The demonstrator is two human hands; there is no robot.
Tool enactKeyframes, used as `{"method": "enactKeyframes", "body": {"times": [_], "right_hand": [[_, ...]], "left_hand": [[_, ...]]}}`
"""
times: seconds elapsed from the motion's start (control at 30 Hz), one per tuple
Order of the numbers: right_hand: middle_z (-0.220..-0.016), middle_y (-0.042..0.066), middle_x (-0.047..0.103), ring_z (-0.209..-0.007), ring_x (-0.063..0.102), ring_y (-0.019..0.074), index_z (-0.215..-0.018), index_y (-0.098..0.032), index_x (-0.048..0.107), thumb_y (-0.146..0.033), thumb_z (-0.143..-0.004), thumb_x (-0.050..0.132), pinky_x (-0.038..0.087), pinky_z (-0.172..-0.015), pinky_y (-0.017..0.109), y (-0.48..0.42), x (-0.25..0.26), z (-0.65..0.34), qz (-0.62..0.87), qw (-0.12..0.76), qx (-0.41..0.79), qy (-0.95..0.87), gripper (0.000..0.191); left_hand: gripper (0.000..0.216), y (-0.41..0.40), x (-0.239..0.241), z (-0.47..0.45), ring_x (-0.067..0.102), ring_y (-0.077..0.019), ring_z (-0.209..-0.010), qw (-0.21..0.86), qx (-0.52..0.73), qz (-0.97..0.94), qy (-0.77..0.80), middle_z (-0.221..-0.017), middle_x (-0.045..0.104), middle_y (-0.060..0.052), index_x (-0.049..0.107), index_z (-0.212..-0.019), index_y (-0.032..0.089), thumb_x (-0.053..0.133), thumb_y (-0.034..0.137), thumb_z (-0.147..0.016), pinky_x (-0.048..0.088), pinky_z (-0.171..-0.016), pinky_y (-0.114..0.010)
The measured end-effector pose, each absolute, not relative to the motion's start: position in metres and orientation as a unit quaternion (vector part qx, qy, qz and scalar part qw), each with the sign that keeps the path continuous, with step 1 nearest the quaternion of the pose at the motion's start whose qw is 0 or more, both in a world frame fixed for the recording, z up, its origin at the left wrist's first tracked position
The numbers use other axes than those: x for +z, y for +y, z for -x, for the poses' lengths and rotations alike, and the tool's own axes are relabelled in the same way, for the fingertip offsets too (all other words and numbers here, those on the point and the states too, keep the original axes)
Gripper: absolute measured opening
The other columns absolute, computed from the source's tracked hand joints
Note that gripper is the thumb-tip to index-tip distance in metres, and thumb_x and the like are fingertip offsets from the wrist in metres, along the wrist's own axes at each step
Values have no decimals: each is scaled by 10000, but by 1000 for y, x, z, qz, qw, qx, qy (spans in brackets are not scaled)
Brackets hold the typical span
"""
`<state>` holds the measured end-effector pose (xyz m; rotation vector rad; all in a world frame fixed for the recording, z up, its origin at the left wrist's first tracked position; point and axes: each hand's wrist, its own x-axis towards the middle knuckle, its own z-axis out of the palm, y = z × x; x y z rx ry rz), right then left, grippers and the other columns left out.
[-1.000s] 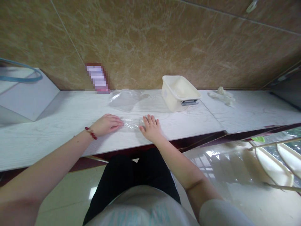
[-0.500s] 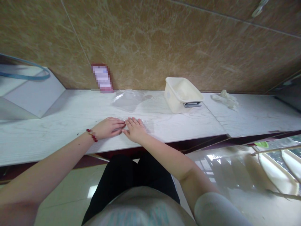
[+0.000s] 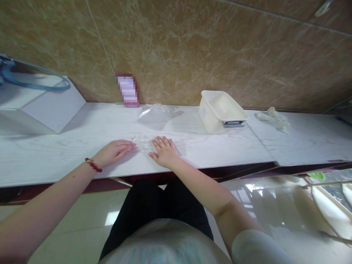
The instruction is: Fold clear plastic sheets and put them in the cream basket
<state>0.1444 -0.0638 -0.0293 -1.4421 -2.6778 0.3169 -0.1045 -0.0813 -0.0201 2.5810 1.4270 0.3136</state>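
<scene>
Clear plastic film [image 3: 144,142]: flat on white counter [image 3: 220,152] | right hand [image 3: 164,152]: palm down on it, fingers spread, gripping nothing | left hand [image 3: 114,151]: fingers nearly straight at its left end; pinching or not, cannot tell | change: hands, together half a second ago, now apart; film between exposed, apparently being smoothed.

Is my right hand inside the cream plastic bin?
No, your right hand lies with fingers spread on clear plastic film, apart from the cream plastic bin.
</scene>
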Motion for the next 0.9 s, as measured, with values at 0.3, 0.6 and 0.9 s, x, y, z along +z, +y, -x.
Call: {"method": "enactKeyframes", "body": {"times": [0.3,0.6,0.9], "right_hand": [[-1454,27,161,-1331,105,258,-1373,-228,235,-589,-833,171,77,-1066,478,-66,-30,-145,472,50,90,-875,652],[-1451,39,171,-1329,111,264,-1374,-213,233,-577,-839,172,82,-1063,481,-66,-29,-146,469,52,90,-877,650],[-1443,37,205,-1325,135,253,-1361,-228,260,-567,-846,184,85,-1063,473,-68,-31,-146,471,70,77,-876,621]], "left_hand": [[570,-29,-14,110,537,-220,-983,116,119,-776,608,-1103,577,-116,526,-1136,115,318,502,-772,406,-870,-317],[628,3,-4,83,558,-182,-778,193,19,-802,565,-913,613,-83,541,-1082,128,428,583,-664,431,-703,-260],[434,2,2,79,530,-163,-719,203,-22,-837,509,-763,585,-43,622,-723,166,485,567,-633,403,-690,-246]]}}
